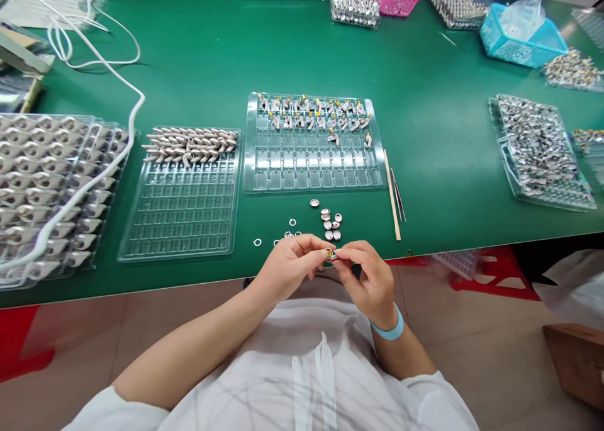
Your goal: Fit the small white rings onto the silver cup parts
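Note:
Both hands meet at the near edge of the green table, pinching a small round metal part (331, 255) with a bit of yellow on it. My left hand (293, 262) closes thumb and fingertips on its left side. From the other side, my right hand (370, 275) grips it in a pinch. Just beyond the fingers lie several small metal caps (328, 226). Thin flat rings (257, 243) are scattered near my left hand, some partly hidden by it. Farther back, a clear tray (311, 179) carries rows of small curved parts with yellow tips (309, 121).
To the left are a tray of grey pieces (189, 145) and larger stacked trays (47, 179), crossed by a white cable (136, 107). A wooden stick (392, 198) and tweezers (399, 195) lie right. Beyond are a filled tray (538, 145), a blue basket (514, 50) and a pink basket (399, 3).

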The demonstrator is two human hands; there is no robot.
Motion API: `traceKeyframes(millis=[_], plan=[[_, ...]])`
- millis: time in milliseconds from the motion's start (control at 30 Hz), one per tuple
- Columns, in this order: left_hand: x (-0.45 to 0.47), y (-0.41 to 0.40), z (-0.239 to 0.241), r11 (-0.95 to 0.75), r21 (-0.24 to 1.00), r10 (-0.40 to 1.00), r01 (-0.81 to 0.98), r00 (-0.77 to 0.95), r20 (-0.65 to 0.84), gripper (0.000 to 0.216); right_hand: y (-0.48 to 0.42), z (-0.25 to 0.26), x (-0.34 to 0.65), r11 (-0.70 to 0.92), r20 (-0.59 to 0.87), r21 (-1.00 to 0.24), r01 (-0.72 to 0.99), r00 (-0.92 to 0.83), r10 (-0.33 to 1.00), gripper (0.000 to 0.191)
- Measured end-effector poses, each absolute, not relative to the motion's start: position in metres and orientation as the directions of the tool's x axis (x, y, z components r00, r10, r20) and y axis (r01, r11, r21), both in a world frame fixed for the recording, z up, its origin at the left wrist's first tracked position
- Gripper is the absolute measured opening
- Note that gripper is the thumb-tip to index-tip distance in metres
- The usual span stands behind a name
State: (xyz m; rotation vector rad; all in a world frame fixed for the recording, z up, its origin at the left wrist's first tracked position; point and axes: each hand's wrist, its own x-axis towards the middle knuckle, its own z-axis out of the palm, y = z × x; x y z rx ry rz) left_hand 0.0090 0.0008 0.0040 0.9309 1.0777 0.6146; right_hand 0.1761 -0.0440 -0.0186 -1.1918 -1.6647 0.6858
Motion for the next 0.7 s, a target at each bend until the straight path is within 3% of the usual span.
traceKeyframes(millis=[233,533,700], plan=[[0.0083,0.0021,0.004,0.486,0.873,0.79,0.044,0.406,-0.46,0.016,-0.0399,-0.0136,0.1818,0.317,0.282,-0.859,0.402,-0.147,0.948,0.023],[0.0093,0.0028,0.0082,0.464,0.882,0.8,0.079,0.39,-0.455,0.018,-0.0418,-0.0172,0.1758,0.403,0.381,-0.787,0.467,-0.144,0.913,0.033],[0.008,0.0026,0.0049,0.47,0.878,0.794,0.086,0.393,-0.464,0.016,-0.0414,-0.0175,0.1784,0.395,0.337,-0.797,0.457,-0.207,0.919,0.034]])
